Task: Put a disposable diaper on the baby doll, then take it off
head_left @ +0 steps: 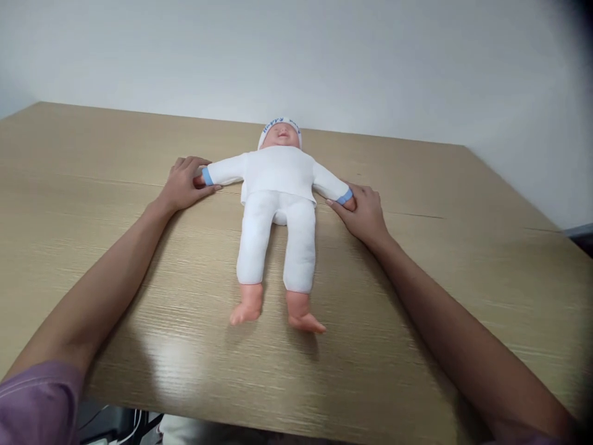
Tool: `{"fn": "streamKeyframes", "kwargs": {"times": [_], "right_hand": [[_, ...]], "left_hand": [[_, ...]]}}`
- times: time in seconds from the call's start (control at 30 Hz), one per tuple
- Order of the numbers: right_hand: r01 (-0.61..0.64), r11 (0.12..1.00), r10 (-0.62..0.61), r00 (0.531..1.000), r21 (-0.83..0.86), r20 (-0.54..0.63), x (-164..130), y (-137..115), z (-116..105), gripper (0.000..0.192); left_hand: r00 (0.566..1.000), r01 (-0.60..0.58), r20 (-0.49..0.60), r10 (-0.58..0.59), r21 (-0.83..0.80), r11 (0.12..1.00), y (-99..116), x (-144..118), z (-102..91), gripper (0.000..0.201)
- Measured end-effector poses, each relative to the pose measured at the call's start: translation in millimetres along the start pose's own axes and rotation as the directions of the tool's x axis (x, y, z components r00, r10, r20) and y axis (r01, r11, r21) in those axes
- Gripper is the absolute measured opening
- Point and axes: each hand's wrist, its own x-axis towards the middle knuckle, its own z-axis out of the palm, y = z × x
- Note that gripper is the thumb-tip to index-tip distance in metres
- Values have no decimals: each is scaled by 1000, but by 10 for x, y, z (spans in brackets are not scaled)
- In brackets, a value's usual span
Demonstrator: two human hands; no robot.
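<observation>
Tan table (185,309) (wood grain showing), doll (278,170) on its back, arms spread

Place: indoor room, office-like in its furnishing; exact type cannot be told. Evidence: broad tabletop (278,371) in pale wood-grain finish, straight-edged, with thin seams (417,216) running in from the left and right sides, consistent with a desk or meeting table. A plain whitish wall (296,55) rises behind the far edge and shows past the far-right corner. Below the near edge, toward the near-left corner: a white cable (138,422) and a dark item (104,423), mostly hidden. Past the right edge, a dark strip (581,233), too little shown to identify. Glare (178,364) lies near the near edge, left of its middle.
</observation>
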Motion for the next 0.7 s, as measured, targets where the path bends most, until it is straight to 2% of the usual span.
{"fn": "streamKeyframes", "kwargs": {"times": [0.17, 0.3, 0.47, 0.57, 0.7], "right_hand": [[-22, 1000, 21, 998, 14, 56, 51, 27, 21, 74], [-39, 999, 41, 997, -33, 62, 59, 78, 83, 78], [-97, 994, 100, 991, -45, 91, 108, 86, 131, 91], [-196, 979, 201, 974, -60, 100, 125, -31, 109, 97], [-298, 951, 303, 951, -80, 62, -7, -342, 36, 97]], "left_hand": [[1000, -27, 15, 27, -39, 999, -124, 40, 40, 77], [999, 1, 32, 0, -39, 999, -98, 33, 41, 79], [997, 56, 47, -55, -6, 998, -53, -5, 35, 75], [993, 108, 55, -109, 20, 994, -6, -45, 26, 66], [974, 222, 43, -224, 43, 974, 169, -213, -52, 51]]}}
